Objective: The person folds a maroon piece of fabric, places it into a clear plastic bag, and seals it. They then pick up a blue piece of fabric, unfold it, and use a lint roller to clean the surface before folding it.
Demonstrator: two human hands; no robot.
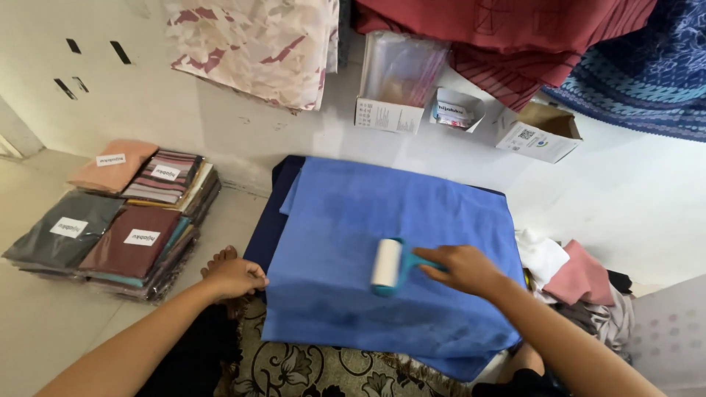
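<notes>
Head view: blue cloth (368,242) lies spread flat at centre frame. Right hand (462,268), at 4 o'clock, is closed around the teal handle of a lint roller (387,266), whose white roll rests on the cloth. Left hand (234,277), at 8 o'clock, fingers curled, touches the cloth's left edge. Stacks of packaged fabrics (125,220) sit at 9 o'clock.

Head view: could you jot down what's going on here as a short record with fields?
Right hand: grips the teal handle of a lint roller
Lint roller: white roll lies on the blue cloth
Left hand: rests at the cloth's left edge
Beside, left: stacks of bagged folded fabrics on the floor
Behind: small cardboard boxes against the wall
</notes>
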